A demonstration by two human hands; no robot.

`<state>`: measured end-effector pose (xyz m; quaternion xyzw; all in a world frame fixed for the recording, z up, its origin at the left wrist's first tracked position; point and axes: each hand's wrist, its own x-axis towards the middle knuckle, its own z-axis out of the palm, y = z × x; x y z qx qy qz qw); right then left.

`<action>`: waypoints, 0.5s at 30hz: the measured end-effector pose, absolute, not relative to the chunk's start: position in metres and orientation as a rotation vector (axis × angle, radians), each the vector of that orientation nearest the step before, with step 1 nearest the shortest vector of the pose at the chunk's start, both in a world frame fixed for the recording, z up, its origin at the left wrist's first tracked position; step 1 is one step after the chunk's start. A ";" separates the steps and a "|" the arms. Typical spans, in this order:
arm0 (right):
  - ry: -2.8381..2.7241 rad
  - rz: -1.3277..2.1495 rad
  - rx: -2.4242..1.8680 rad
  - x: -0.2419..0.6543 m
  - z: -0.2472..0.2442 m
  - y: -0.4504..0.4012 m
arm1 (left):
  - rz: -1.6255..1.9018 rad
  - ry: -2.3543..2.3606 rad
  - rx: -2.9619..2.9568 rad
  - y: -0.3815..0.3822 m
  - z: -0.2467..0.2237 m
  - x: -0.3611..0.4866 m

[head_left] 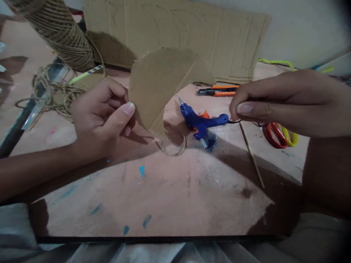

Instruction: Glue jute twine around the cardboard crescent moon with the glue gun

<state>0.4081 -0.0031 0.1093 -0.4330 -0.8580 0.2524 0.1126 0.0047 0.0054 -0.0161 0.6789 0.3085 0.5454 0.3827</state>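
Note:
My left hand (pixel 102 113) pinches the edge of a curved cardboard cutout (pixel 159 80) between thumb and fingers, holding it above the table. A loop of thin twine (pixel 179 150) shows at the cutout's lower tip; I cannot tell whether it is attached. My right hand (pixel 276 98) is closed in a pinch at the black cord (pixel 233 122) of a blue glue gun (pixel 201 122). The glue gun rests on the table, nozzle toward the upper left, with a clear glue stick at its rear. Behind it lies an orange utility knife (pixel 219 90), partly hidden by my right fingers.
A large twine spool (pixel 60 33) stands at the back left beside tangled twine (pixel 51 91). A cardboard sheet (pixel 233 40) leans at the back. A thin wooden stick (pixel 252 157) and red and yellow rings (pixel 275 135) lie at right. The table's front edge (pixel 153 239) is nearby.

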 end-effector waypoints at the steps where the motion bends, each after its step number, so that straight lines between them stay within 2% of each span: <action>1: -2.498 0.724 -1.291 0.399 0.105 -0.006 | 1.392 0.794 1.734 0.006 -0.016 0.005; 8: -2.551 0.666 -1.317 0.333 0.070 -0.043 | 1.388 0.816 1.787 0.007 -0.018 0.001; 13: -2.878 0.277 -1.320 0.317 0.042 -0.051 | 1.372 0.799 1.789 0.007 -0.017 0.002; 15: -2.953 0.250 -1.227 0.317 0.037 -0.050 | 1.382 0.809 1.783 0.007 -0.016 0.003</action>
